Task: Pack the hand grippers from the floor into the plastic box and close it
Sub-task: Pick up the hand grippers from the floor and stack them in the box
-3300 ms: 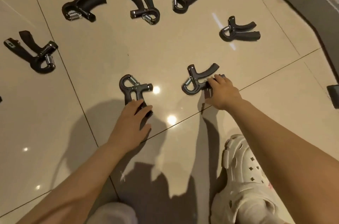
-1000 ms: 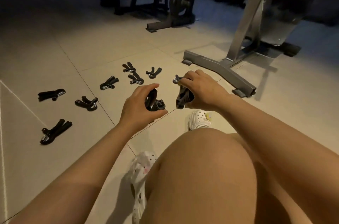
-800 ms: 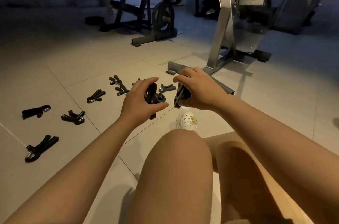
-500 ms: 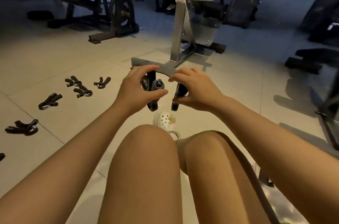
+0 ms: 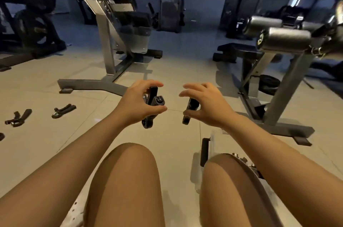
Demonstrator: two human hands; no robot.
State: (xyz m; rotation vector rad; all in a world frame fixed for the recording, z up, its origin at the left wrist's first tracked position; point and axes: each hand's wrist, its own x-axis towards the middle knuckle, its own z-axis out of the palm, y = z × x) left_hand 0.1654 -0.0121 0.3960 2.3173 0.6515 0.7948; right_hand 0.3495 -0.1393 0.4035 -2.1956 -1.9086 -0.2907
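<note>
My left hand (image 5: pixel 132 105) grips one black hand gripper (image 5: pixel 153 103) in the air above my knees, its round dial facing me. A second black hand gripper (image 5: pixel 191 108) is pinched in my right hand (image 5: pixel 208 106), a short gap to the right. Three more hand grippers lie on the tiles at the far left: one (image 5: pixel 64 110), another (image 5: pixel 18 118), and one cut off by the edge (image 5: pixel 1 136). Beside my right knee a black clip (image 5: pixel 205 151) stands on what seems to be a clear plastic box (image 5: pixel 213 145), mostly hidden by my thigh.
A grey gym machine's floor bar (image 5: pixel 92 85) runs just beyond my left hand. Another machine's frame and foot (image 5: pixel 285 128) stand close on the right, padded rollers (image 5: pixel 284 39) above it. Weight plates (image 5: pixel 33 13) are at the back left.
Both hands lifted a hand gripper each off the floor and carried them rightward. My view swung right, so the floor grippers slid to the left edge. My hands are now slightly farther apart.
</note>
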